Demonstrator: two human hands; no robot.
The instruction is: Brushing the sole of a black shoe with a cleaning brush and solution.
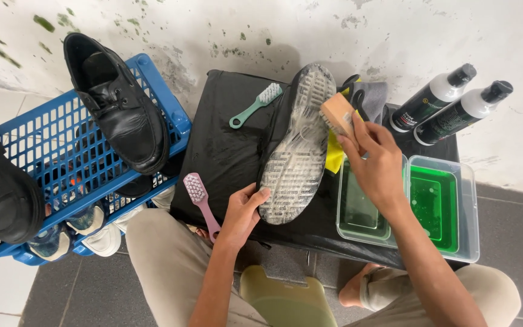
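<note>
The grey cloth (371, 97) and yellow cloth (335, 154) at 1 o'clock are mostly hidden behind the shoe (298, 145); sneakers in the blue crate (62, 145) at 9 o'clock show only through its slots. Two clear tubs (464, 200) at 3 o'clock hold green liquid. The left hand (243, 212) closes its grip on the shoe's heel, sole up on the black desk (225, 151); the right hand (379, 163) grips a wooden brush (338, 115) against the sole.
</note>
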